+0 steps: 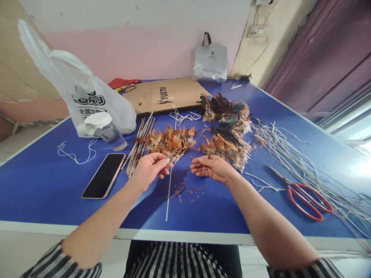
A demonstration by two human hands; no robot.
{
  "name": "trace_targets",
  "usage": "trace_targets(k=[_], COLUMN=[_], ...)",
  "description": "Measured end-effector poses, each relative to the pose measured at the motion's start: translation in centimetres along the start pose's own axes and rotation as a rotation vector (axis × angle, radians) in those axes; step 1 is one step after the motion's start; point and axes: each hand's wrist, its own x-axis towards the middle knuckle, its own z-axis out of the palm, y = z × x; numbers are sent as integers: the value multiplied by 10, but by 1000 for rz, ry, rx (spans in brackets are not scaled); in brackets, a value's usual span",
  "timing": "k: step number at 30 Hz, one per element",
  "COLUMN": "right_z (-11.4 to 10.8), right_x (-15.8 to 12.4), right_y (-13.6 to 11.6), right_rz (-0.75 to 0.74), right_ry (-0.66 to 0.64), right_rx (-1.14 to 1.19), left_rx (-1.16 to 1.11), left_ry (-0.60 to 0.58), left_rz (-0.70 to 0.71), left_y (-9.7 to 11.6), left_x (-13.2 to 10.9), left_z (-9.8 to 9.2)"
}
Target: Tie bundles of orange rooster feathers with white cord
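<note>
My left hand (150, 168) is over the blue table (43, 181), fingers pinched on the near edge of a pile of brown and orange feathers (171, 142). My right hand (213, 168) lies a little to the right with fingers stretched out toward the left, holding nothing, just in front of a second feather pile (227, 148). A thin white stick (169, 193) lies on the table between the hands, running toward the front edge. A few loose feather bits (179, 190) lie beside it.
A black phone (103, 175) and a bundle of thin sticks (139, 146) lie left of my left hand. Red-handled scissors (304, 195) and several white strings (292, 154) lie to the right. A lidded jar (104, 129), white plastic bag (87, 96), cardboard (165, 94) and darker feathers (226, 110) sit further back.
</note>
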Motion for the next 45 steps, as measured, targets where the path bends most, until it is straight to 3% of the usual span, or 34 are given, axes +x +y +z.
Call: trace_targets(k=[7, 11, 16, 19, 22, 24, 28, 31, 34, 37, 41, 45], right_z=[3, 5, 10, 12, 13, 13, 15, 20, 23, 21, 18, 21], right_x=[-2, -2, -2, -3, -6, -8, -10, -9, -9, -10, -10, -8], right_y=[-3, 0, 1, 1, 0, 0, 1, 1, -1, -4, -5, -2], right_rz=[-26, -47, -83, -221, -560, -753, -830, -733, -423, -192, -108, -109], right_ry=[34, 54, 26, 130, 246, 224, 188, 195, 142, 25, 17, 46], right_rx=[-53, -62, -111, -369, -841, -1113, -1338, -1101, -515, -53, 104, 116], left_rx=[-137, -255, -335, -360, -412, -448, -465, -426, -366, -234, -81, -57], left_ry=[-210, -284, -269, -257, -255, -264, -322, -344, -290, -165, -58, -147], left_rz=[-146, -209, -233, -218, -272, -326, -393, -379, -286, -95, 116, 171], left_y=[-24, -30, -30, -29, -27, -26, -26, -27, -28, -28, -25, -21], left_x=[31, 32, 31, 29, 29, 28, 26, 23, 23, 25, 24, 18], left_z=[50, 58, 55, 52, 47, 45, 45, 47, 47, 44, 41, 44])
